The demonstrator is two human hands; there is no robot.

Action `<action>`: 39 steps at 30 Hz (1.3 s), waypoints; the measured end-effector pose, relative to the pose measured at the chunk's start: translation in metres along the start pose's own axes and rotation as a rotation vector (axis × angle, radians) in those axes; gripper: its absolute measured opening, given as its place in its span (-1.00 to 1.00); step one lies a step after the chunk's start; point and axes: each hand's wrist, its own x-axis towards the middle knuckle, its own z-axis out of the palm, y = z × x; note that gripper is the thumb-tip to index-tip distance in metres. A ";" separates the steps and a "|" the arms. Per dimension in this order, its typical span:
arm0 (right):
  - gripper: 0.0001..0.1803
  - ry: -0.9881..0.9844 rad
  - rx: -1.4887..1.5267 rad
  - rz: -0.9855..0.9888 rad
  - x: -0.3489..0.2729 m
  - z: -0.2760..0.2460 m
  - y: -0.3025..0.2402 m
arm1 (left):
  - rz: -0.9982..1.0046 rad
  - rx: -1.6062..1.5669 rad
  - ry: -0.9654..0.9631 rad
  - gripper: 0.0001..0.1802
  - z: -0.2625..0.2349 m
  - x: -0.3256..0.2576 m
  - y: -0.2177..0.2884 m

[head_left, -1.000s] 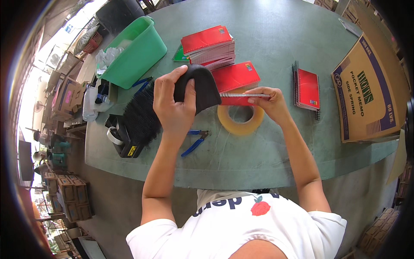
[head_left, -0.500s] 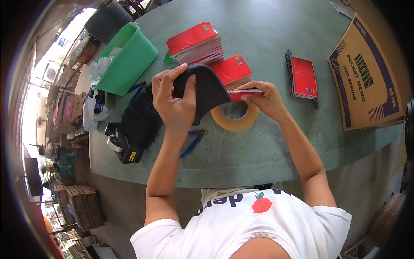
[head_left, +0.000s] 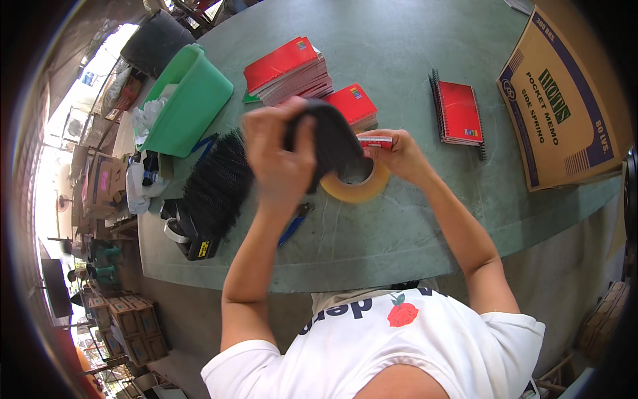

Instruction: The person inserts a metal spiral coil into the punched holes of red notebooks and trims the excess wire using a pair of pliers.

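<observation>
a green tabletop [head_left: 412,219] carries a brown carton [head_left: 565,100] at far right, a green bin [head_left: 186,110] at far left, stacked red notebooks [head_left: 289,70] and a tape roll [head_left: 355,189]. over the roll, the left hand [head_left: 279,159] closes its fingers round a curved black strip [head_left: 329,139], while the right hand [head_left: 399,153] pinches a small red piece [head_left: 375,141] against it. steady, level hands would likely help here.

Green tub [head_left: 189,100] at ten o'clock, cardboard carton [head_left: 565,100] at two, lone spiral notebook [head_left: 458,112] beside it, tape roll [head_left: 355,183] centre.
</observation>
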 end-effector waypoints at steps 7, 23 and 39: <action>-0.71 -0.011 0.004 -0.054 -0.003 0.001 0.009 | -0.064 -0.062 0.023 -0.71 0.001 0.001 0.003; -0.71 -0.134 -0.022 0.034 -0.010 -0.003 0.010 | -0.113 -0.210 -0.043 -0.74 0.017 -0.012 0.005; -0.76 0.107 0.000 -0.210 -0.007 0.017 0.002 | 0.197 0.213 -0.238 -0.76 0.006 -0.027 0.006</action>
